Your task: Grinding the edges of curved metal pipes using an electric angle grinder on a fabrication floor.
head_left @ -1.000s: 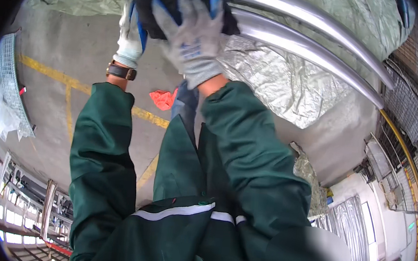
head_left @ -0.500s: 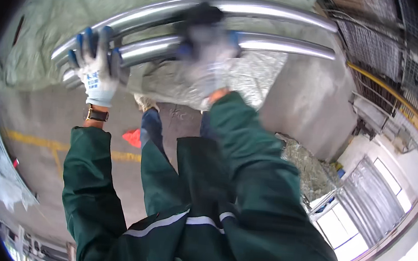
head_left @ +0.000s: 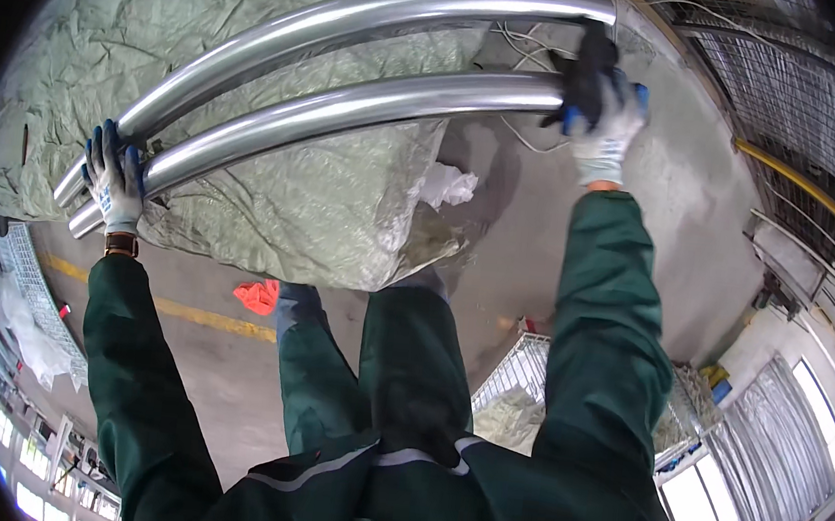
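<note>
The person stands over two long shiny metal pipes (head_left: 352, 104) that lie side by side on a crumpled grey-green cover (head_left: 323, 201). The left hand (head_left: 114, 179), in a white and blue glove, is clenched around the near pipe close to its left end. The right hand (head_left: 598, 107) presses a dark cloth (head_left: 587, 71) against the same pipe at its right end (the fingers are closed on the cloth). I judge that the step in hand is wiping the pipe while the left hand steadies it. The next move probably needs a firm, even stroke along the curved surface.
</note>
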